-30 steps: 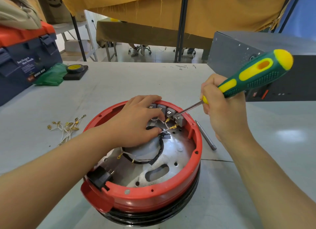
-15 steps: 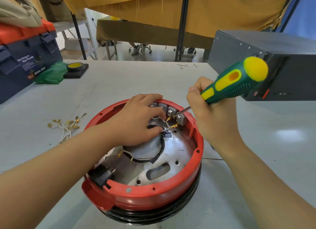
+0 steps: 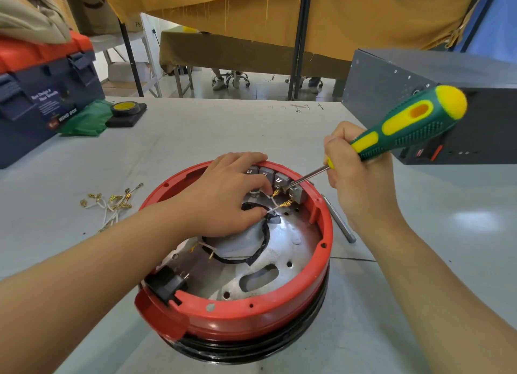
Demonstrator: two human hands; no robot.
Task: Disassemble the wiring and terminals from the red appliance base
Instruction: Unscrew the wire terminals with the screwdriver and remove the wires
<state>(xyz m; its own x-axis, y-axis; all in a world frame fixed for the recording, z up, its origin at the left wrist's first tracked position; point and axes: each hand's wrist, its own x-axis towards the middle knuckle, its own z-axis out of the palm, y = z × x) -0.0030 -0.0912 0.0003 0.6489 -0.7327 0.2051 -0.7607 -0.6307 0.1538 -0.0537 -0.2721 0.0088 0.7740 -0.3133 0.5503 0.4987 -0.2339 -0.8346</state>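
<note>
I'm getting a bright, evenly lit frame, daylight coming in from the back. Glare is sitting on the worktop [image 3: 475,222] at right and on the metal plate [image 3: 296,234] inside the red base [image 3: 251,317]. Shadows are staying soft. Wide-angle distortion is bending the edges; the forearms are looking stretched and slightly soft.

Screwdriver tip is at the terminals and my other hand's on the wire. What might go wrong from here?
1. The screwdriver tip sits near the left hand fingertips; a slip could jab them.
2. The left hand pinches the thin white wire; a hard pull may snap it.
3. Levering might crack the grey terminal blocks on the red base.
</note>
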